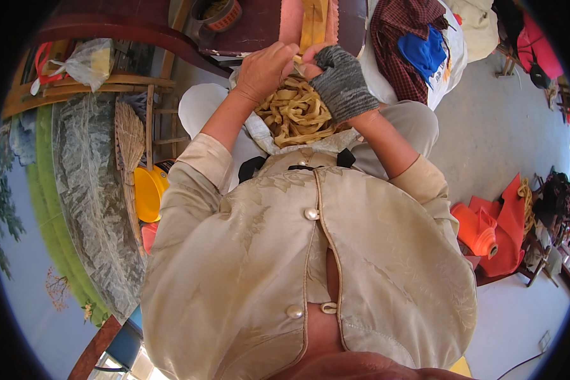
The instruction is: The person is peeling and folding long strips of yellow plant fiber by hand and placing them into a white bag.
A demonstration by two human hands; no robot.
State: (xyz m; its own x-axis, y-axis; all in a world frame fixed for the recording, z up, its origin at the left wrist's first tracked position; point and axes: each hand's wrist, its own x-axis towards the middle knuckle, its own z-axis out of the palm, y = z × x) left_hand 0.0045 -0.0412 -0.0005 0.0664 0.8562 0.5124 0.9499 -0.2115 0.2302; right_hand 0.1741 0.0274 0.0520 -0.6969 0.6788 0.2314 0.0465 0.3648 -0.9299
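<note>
Both hands pinch one flat tan strip (297, 61) right where they meet, up near the table edge. The bare left hand (264, 69) curls its fingers shut around the strip. The right hand (342, 82) wears a fuzzy grey knit glove, and its fingertips are closed on the same strip.

Under the hands sits a big heap of tan strips (296, 114). They look thin, flat and curly, like dry ribbons, too many to count. The heap lies on a crinkly white bag (259, 130) in the person's lap.

The person wears a shiny cream blouse (234, 253) with a leaf pattern woven in. It has three round pearly buttons and one small loop.

On the dark red table (253, 25) lies a pink cloth (290, 22) with one long yellow strip (313, 22) on top. A roll of brown tape (215, 16) sits by it.

At the left are one straw broom (130, 142), one yellow plastic bowl (147, 193) and one clear plastic bag (88, 60) on a wooden frame.

At the right, a white sack (453, 57) holds a dark red checked cloth (402, 35) and a blue cloth (427, 54). On the grey floor lies an orange sheet (494, 221) with one orange spool of thread (481, 237).
</note>
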